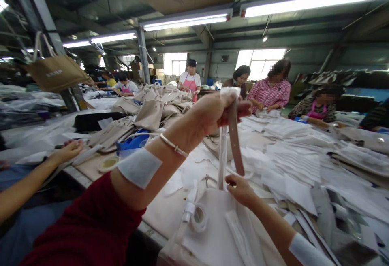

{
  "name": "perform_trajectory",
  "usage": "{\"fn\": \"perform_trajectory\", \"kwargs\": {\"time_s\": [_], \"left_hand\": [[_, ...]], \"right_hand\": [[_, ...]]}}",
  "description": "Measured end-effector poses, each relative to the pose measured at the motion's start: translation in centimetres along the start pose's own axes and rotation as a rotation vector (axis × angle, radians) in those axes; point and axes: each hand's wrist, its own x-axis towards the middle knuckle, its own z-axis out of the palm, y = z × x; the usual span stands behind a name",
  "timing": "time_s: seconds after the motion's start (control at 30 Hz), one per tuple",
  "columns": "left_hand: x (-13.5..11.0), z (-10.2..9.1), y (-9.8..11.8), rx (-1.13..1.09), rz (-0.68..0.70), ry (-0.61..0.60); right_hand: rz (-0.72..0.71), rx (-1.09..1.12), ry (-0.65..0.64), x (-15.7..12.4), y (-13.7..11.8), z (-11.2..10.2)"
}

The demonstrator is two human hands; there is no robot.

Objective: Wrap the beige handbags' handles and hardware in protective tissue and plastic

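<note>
Left hand (pixel 226 108) closed high on a brownish punched strap (pixel 234 144), its upper end under white wrapping, its free tail hanging below the grip. Beside the tail, a film-covered strip (pixel 223 156) runs down from the same hand toward a pale bag (pixel 209 205) directly under the grip. Right hand (pixel 241 191) low, thumb and fingertips curled near the strip's foot; whether it pinches anything, cannot tell. Handling, my judgement: keep the upper hold firm, strip straight, tail clear of the lower fingers, and steady the bag so it doesn't lift. Left and below the grip, a film-wrapped ring (pixel 199 217) on the bag could snag. Table edge (pixel 142 227) further left and nearer the body; bare tabletop beside it gives some room. Right of the grip, loose white sheets (pixel 285 164) crowd the surface; beyond, heaped beige bags (pixel 161 108). Freest space looks upward. Far left, a co-worker's hand (pixel 71 149), well apart.
</note>
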Motion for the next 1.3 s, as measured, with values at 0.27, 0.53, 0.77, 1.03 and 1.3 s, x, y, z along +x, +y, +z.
{"fn": "perform_trajectory", "kwargs": {"time_s": [0.27,0.53,0.77,1.03,1.3], "left_hand": [[-3.6,-4.8,-11.4,0.051,-0.07,0.153],[-7.1,-7.5,-13.4,0.112,-0.174,0.064],[-7.8,-8.1,-13.3,0.323,-0.163,0.181],[-9.1,-7.7,-13.8,0.379,0.091,0.358],[-11.2,-6.8,-15.3,0.283,-0.032,0.25]], "right_hand": [[-0.049,0.72,-0.152,-4.1,-10.9,-2.8],[0.052,0.792,0.016,-5.6,-14.1,0.0],[-0.034,0.537,-0.017,-5.0,-13.8,-0.6],[0.458,0.806,-0.189,-7.1,-11.9,-0.8],[0.187,0.634,0.014,-5.7,-11.3,0.1]]}}
